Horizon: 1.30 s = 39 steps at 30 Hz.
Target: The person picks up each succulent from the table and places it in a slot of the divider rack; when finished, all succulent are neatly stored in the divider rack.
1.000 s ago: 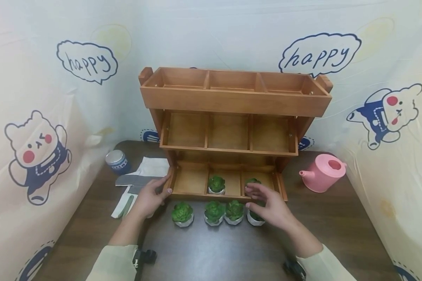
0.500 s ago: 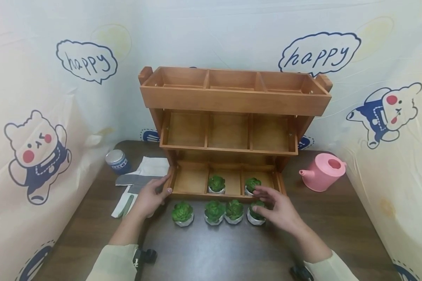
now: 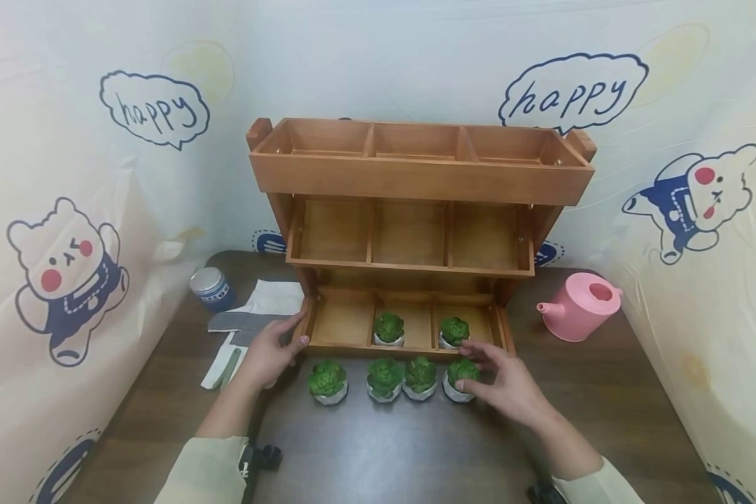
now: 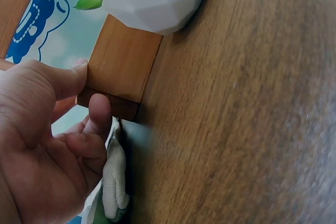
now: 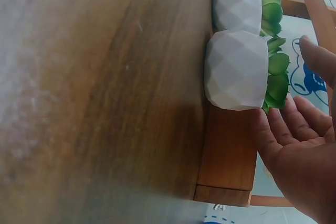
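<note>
Head view: right hand (image 3: 507, 388) sits loosely parted, not closed, at the rightmost green leafy succulent in a white faceted pot (image 3: 461, 372), upright on the brown wood-grain surface (image 3: 365, 455). Plant lies left of that palm, between thumb and fingers (roundish, no clear long axis); left hand (image 3: 271, 355) is well apart, gripping the three-tier brown wooden shelf (image 3: 422, 176) by its lower left end. Versus half a second ago, right hand is lower, uncovering the lower-tier succulent (image 3: 455, 331) more.

Left wrist: thumb on shelf wood, fingers bent.

Right wrist: thumb clear of leaves; finger contact with pot, can't tell.
</note>
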Each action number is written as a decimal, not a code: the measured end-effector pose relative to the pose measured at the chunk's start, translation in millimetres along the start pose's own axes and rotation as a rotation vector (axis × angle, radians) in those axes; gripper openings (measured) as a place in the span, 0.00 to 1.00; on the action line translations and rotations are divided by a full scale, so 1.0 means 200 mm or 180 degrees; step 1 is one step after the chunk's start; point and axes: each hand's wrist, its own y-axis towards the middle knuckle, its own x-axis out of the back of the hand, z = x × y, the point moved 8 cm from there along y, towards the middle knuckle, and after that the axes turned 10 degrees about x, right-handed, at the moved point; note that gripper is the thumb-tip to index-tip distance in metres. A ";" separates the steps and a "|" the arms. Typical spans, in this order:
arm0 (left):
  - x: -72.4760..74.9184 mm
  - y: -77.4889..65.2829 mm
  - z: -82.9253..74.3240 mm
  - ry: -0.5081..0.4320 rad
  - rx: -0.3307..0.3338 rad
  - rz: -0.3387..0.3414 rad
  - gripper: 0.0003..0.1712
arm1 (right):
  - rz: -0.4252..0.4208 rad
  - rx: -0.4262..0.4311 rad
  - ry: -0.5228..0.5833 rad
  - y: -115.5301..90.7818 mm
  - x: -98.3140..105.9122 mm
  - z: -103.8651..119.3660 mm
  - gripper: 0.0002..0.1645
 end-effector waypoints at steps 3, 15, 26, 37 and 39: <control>0.00 0.00 0.00 -0.0018 0.0020 0.0003 0.37 | 0.0007 0.0003 -0.0026 -0.01 -0.01 -0.01 0.42; -0.01 0.00 0.00 -0.0053 -0.0046 -0.0007 0.36 | 0.0180 -0.0141 -0.0214 -0.04 -0.03 -0.04 0.52; 0.00 0.00 0.01 -0.0018 -0.0018 -0.0026 0.36 | 0.0179 0.0038 -0.0305 -0.03 -0.04 -0.03 0.48; -0.01 -0.01 0.00 0.0028 -0.0031 -0.0041 0.37 | 0.0162 0.0066 -0.0393 -0.03 -0.03 -0.01 0.48; 0.00 -0.01 0.00 0.0016 -0.0047 -0.0051 0.36 | 0.0153 0.0092 -0.0395 -0.02 -0.03 0.00 0.48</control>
